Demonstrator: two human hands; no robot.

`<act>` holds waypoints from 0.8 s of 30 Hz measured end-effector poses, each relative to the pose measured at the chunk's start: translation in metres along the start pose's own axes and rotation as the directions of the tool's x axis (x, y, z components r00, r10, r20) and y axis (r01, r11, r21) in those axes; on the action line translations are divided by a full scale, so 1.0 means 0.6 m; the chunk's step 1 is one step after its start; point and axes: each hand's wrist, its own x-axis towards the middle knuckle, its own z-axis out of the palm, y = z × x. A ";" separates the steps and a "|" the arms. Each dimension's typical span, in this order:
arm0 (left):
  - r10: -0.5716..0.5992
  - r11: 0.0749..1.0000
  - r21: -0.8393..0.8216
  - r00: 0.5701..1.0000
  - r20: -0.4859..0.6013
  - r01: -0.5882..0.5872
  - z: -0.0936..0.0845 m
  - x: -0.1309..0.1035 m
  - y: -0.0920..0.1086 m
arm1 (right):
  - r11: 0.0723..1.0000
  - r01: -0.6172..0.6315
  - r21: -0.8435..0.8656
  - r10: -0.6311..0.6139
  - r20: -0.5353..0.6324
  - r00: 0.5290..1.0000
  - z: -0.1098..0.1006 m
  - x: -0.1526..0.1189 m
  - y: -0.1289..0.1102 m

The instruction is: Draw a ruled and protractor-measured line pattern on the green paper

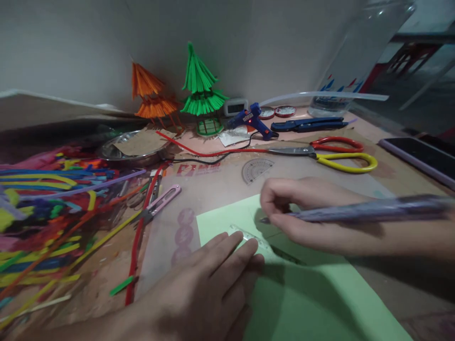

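Observation:
A light green sheet of paper point(305, 298) lies in front of me on the work surface. On it rests a narrow transparent ruler point(261, 242), partly covered by my left hand point(220, 284), whose fingers stretch out flat and press on it. My right hand point(302, 213) is closed around a pen point(369, 209) with a dark purplish barrel. The pen's tip points left, at the paper just above the ruler, near a faint line. Whether the tip touches the paper I cannot tell. A transparent protractor point(258, 170) lies beyond the paper's far edge.
Coloured pipe cleaners point(46, 222) crowd the left side beside pink-handled snips point(163, 201) and a metal bowl point(117, 151). Scissors point(334, 154), a blue glue gun point(254, 121) and a phone point(423, 156) lie beyond my hands. Orange point(152, 92) and green point(201, 87) pipe-cleaner towers stand behind.

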 end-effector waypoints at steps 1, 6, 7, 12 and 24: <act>0.007 0.999 0.035 1.000 -0.028 -0.006 0.002 -0.001 0.001 | 1.000 0.006 0.000 -0.006 0.035 0.999 0.002 0.019 0.000; 0.005 0.997 0.075 0.996 -0.093 0.002 0.000 -0.002 0.000 | 0.979 0.064 0.193 -0.081 0.084 0.993 0.028 0.079 0.008; 0.015 0.997 0.078 0.997 -0.077 -0.009 -0.004 0.000 -0.001 | 0.972 0.078 0.221 -0.091 0.048 0.995 0.035 0.082 0.010; 0.058 0.998 0.032 0.998 -0.029 -0.057 -0.018 0.008 -0.006 | 0.969 0.080 0.234 -0.056 -0.107 0.993 0.056 0.084 0.013; -0.046 0.998 -0.036 0.998 -0.035 0.045 -0.026 0.009 0.005 | 0.984 0.133 0.122 -0.119 -0.121 0.986 0.055 0.084 0.011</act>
